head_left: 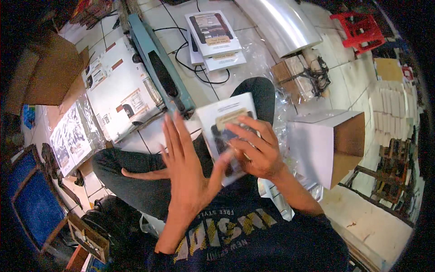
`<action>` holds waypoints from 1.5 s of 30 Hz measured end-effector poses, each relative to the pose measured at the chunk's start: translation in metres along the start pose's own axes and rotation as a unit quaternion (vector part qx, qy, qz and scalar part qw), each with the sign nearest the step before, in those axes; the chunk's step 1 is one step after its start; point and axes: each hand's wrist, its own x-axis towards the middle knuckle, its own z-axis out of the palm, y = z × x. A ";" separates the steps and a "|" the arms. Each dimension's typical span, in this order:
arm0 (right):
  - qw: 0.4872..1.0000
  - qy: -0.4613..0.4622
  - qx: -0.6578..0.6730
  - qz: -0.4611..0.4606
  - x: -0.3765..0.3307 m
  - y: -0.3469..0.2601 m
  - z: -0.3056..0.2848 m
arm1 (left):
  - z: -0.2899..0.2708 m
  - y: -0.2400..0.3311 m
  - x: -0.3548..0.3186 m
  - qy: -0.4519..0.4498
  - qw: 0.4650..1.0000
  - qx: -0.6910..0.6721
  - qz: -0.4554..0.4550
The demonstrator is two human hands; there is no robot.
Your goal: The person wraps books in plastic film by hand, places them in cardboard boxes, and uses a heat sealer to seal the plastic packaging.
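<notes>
Now the right hand (258,152) clamps the white booklet (226,131) over the lap; left hand (183,158) open flat, smoothing its wrap—sealing seems next.

Glossy plastic-wrapped paper booklet (229,131); matt cardboard box (328,145).
</notes>
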 end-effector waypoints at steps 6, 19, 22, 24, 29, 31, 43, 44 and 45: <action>0.990 -0.067 0.123 0.032 0.035 0.003 0.000 | 0.061 -0.013 -0.004 -0.078 0.955 -0.286 0.026; 0.991 -0.130 0.041 0.016 0.094 -0.009 -0.079 | -0.003 -0.009 0.031 -0.103 0.900 -0.422 -0.047; 0.975 -0.207 0.071 -0.027 0.067 -0.002 -0.073 | 0.009 -0.026 0.037 -0.130 0.865 -0.482 -0.049; 0.955 -0.263 0.131 -0.028 0.053 -0.006 -0.065 | 0.028 -0.035 0.043 -0.176 0.822 -0.540 -0.039; 0.934 -0.344 0.003 -0.096 0.043 -0.017 -0.051 | 0.088 -0.087 0.049 -0.154 0.835 -0.517 -0.102; 0.887 -0.453 -0.005 -0.089 0.033 -0.024 -0.060 | 0.087 -0.103 0.042 -0.116 0.843 -0.513 -0.116; 0.966 -0.215 0.067 0.125 0.010 0.018 -0.015 | 0.056 -0.128 0.040 0.012 0.732 -0.643 -0.225; 0.966 -0.242 0.049 0.075 0.012 0.027 -0.008 | 0.058 -0.134 0.039 0.021 0.702 -0.675 -0.226; 0.967 -0.240 0.052 0.074 0.013 0.036 0.000 | 0.058 -0.139 0.038 0.031 0.672 -0.704 -0.228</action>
